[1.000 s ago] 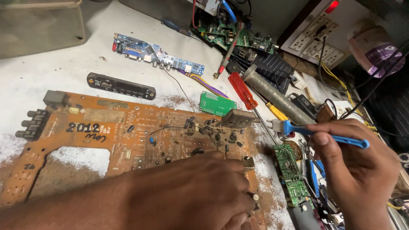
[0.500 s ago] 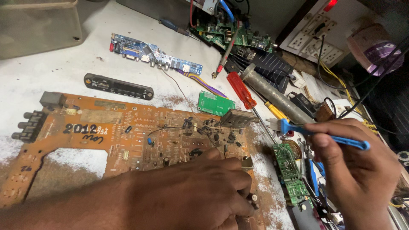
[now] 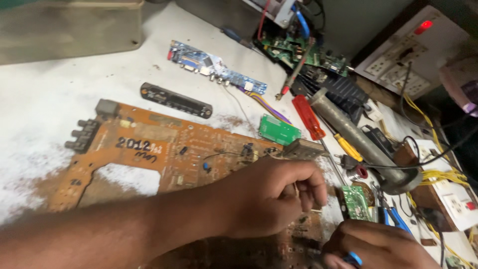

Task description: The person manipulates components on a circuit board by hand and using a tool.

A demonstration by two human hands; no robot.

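Left hand point(image 3: 271, 197) reaches in from the near left, fingers curled together over the right end of the big orange circuit board point(image 3: 164, 154); it seems to pinch something thin between thumb and fingers, can't tell what. Right hand point(image 3: 376, 246) sits at the near right edge, just beside the left, fist closed around a blue-handled tool point(image 3: 354, 258); only a bit of the handle shows, tip hidden. Orange board lies flat on the white worktop point(image 3: 59, 94), solder side up, with dark handwriting near its left end, grey connectors point(image 3: 82, 134) on its left edge and a metal box part point(image 3: 303, 148) at its far right corner. Small green board point(image 3: 356, 201) lies just right of the left hand's fingers. Another green board point(image 3: 279, 130) lies just beyond the orange one. Red-handled screwdriver point(image 3: 308, 117) and yellow-handled screwdriver point(image 3: 347, 147) lie to the right of it, next to a grey metal tube point(image 3: 358, 139). Black narrow module point(image 3: 175, 100) lies far of the orange board, blue-white long board point(image 3: 216, 67) beyond that. Green mainboard point(image 3: 298, 50) at the far end, black heatsink point(image 3: 338, 89) beside it. Wall socket panel with red lamp point(image 3: 423, 26) far right. Yellow wires point(image 3: 438, 174) tangle at right.
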